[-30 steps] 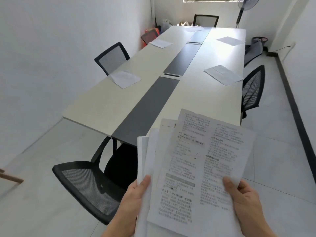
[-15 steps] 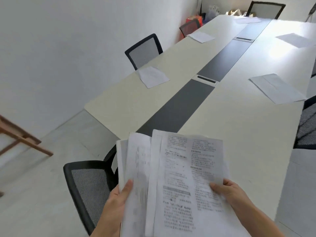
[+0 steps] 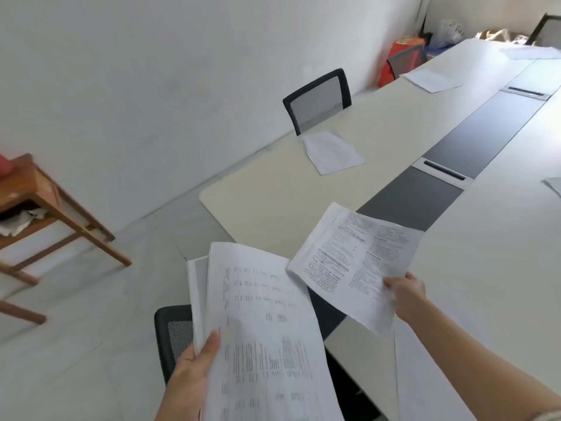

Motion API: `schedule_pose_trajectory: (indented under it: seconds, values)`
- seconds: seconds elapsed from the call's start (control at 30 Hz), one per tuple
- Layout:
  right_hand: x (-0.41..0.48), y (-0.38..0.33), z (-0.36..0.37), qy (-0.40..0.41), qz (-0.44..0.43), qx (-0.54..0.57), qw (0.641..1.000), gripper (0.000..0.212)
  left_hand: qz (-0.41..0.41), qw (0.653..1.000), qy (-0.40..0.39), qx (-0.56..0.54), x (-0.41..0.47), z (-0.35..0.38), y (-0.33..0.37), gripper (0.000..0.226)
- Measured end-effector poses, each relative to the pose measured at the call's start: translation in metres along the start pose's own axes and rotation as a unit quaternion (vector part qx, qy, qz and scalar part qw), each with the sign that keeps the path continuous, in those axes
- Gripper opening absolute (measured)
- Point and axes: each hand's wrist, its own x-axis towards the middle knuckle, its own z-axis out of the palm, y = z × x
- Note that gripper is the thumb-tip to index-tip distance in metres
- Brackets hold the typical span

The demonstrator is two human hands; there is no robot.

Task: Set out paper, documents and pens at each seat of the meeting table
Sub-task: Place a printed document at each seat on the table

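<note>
The left hand [image 3: 194, 381] grasps a stack of papers [image 3: 261, 329] near its lower left edge, with the thumb laid across the top sheet. The stack is held just off the near end of the meeting table [image 3: 273, 202], in front of the near mesh chair [image 3: 174, 332] at that end.

The right hand [image 3: 405, 294] pinches a printed document [image 3: 355, 265] at its right-hand edge. The document sits over the near end of the table, partly across the dark centre strip [image 3: 485, 132]. Whether it touches the tabletop cannot be told.

Along the table's left long edge, a first paper set [image 3: 332, 151] lies at the seat of the side mesh chair [image 3: 318, 100]. A second paper set [image 3: 431, 79] lies further along the same edge, and a third paper set [image 3: 528, 52] lies at the far end. The corner of a loose sheet [image 3: 554, 185] shows on the right half of the table. A cable hatch [image 3: 443, 173] is set in the centre strip.

A wooden side table [image 3: 45, 202] stands apart, by the left wall. A red bag [image 3: 403, 60] sits beside the table's far left edge.
</note>
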Motion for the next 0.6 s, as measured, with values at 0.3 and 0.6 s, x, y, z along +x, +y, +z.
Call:
schedule_pose_trajectory:
  seconds: [0.3, 0.6]
  values:
    - [0.044, 0.030, 0.062, 0.085, 0.062, -0.039, 0.994, 0.038, -0.039, 0.999, 0.031, -0.013, 0.037, -0.024, 0.015, 0.036]
    - [0.020, 0.032, 0.013, 0.037, -0.027, -0.176, 0.983, 0.064, -0.066, 0.993, -0.101, 0.016, 0.058, 0.029, 0.020, 0.043]
